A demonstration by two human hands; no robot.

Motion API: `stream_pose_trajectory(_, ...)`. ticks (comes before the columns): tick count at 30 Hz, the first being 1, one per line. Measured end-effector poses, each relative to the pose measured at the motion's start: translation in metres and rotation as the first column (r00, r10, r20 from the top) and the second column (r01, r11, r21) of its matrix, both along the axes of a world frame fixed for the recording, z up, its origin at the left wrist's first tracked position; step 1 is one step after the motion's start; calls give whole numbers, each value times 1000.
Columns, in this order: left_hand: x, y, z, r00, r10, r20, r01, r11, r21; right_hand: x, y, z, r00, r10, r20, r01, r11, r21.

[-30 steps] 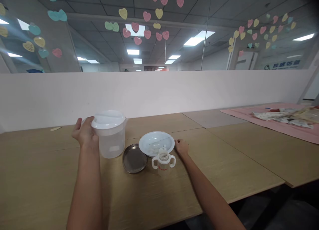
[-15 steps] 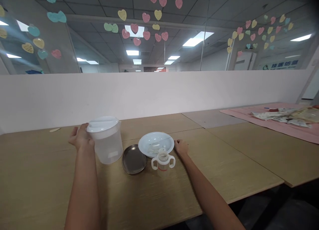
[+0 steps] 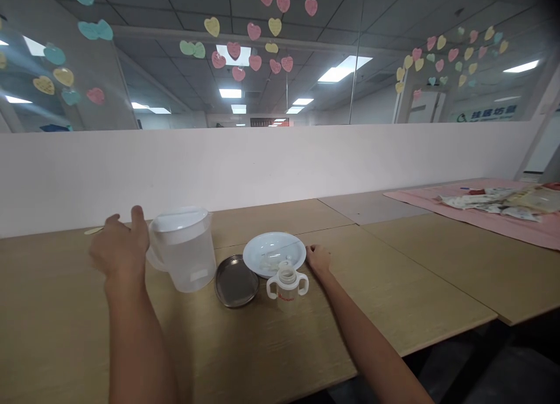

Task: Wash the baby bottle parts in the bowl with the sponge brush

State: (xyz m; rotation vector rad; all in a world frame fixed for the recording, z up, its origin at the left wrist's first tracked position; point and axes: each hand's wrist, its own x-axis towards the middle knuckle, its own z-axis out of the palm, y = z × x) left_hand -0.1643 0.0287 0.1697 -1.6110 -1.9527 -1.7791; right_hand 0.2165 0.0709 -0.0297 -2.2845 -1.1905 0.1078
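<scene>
Office background: white partition wall (image 3: pixel 280 165) behind a long wooden worktop (image 3: pixel 394 293), glass above it stuck with paper hearts (image 3: pixel 238 48). Pink cloth (image 3: pixel 494 220) on the far right of the worktop, with packets (image 3: pixel 494 203) lying on it.

Clear plastic jug (image 3: pixel 184 249) with white lid stands upright, left of centre on the worktop. Left hand (image 3: pixel 120 243) is just beside the jug's handle side, fingers spread loosely, holding nothing; contact with the handle cannot be told.

Round metal lid (image 3: pixel 235 280) lies flat to the right of the jug. White bowl (image 3: pixel 275 253) sits just beyond it, overlapping its edge. Small two-handled baby bottle (image 3: pixel 287 284) stands upright in front of the bowl.

Right hand (image 3: pixel 318 258) rests on the worktop at the bowl's right rim, fingers curled, grasping nothing.
</scene>
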Motion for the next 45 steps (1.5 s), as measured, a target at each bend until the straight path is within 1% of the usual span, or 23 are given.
stream_pose_trajectory(1,7,-8,7,991,129,-37,-125,988,85,0,0,0,1000,6,3,-6,1000,-1)
stream_pose_trajectory(2,17,-16,13,982,178,-60,-168,974,153,0,0,0,1000,14,7,-14,1000,-2)
stream_pose_trajectory(3,30,-22,19,984,146,-103,-118,964,240,0,0,0,1000,23,10,-23,1000,-3)
stream_pose_trajectory(4,44,-26,22,992,48,-118,-11,955,297,0,0,0,999,31,13,-31,1000,-5)
stream_pose_trajectory(5,60,-28,24,988,-112,-109,143,933,331,0,-1,0,999,38,16,-38,999,-7)
stream_pose_trajectory(6,76,-29,23,953,-287,-101,304,896,323,0,-1,1,999,46,19,-46,999,-9)
stream_pose_trajectory(7,93,-26,19,902,-414,-125,433,860,272,0,-2,1,998,53,22,-53,999,-12)
stream_pose_trajectory(8,109,-22,14,861,-481,-169,508,836,207,-1,-2,1,998,60,25,-60,998,-13)
stream_pose_trajectory(10,137,-10,-5,751,-542,-376,560,825,-71,-1,-3,2,997,75,33,-75,997,-15)
stream_pose_trajectory(11,149,-2,-16,661,-572,-485,516,817,-259,-1,-4,2,996,83,38,-83,996,-15)
stream_pose_trajectory(12,158,6,-29,540,-629,-560,436,777,-453,-2,-4,2,995,91,43,-90,996,-15)
stream_pose_trajectory(13,166,13,-42,399,-705,-586,351,708,-613,-2,-4,2,994,99,49,-98,995,-16)
stream_pose_trajectory(15,176,26,-68,310,-773,-554,313,633,-708,-2,-4,3,992,113,59,-112,994,-19)
stream_pose_trajectory(17,182,35,-88,283,-789,-546,284,613,-738,-1,-4,4,990,130,63,-128,991,-26)
stream_pose_trajectory(20,185,43,-107,284,-784,-553,227,615,-755,1,-4,6,984,168,64,-166,985,-34)
stream_pose_trajectory(25,183,48,-112,313,-777,-545,176,612,-771,1,-4,5,973,215,78,-214,976,-25)
stream_pose_trajectory(30,178,48,-105,325,-810,-487,231,568,-790,3,-3,1,987,155,31,-156,987,31)
stream_pose_trajectory(34,175,41,-92,336,-837,-431,338,535,-774,10,-5,0,998,48,-27,-45,994,104)
stream_pose_trajectory(37,174,35,-80,363,-839,-405,417,535,-735,15,-9,5,998,-39,-58,49,980,191)
stream_pose_trajectory(39,175,33,-74,398,-829,-393,478,553,-682,16,-12,11,991,-106,-79,127,928,351)
stream_pose_trajectory(41,175,32,-71,455,-818,-351,583,572,-578,14,-15,16,989,-127,-81,151,817,557)
stream_pose_trajectory(43,176,33,-69,520,-815,-253,695,577,-428,9,-17,19,998,-65,-15,56,698,714)
stream_pose_trajectory(45,177,34,-68,558,-822,-111,775,565,-285,0,-19,19,991,45,123,-125,600,790)
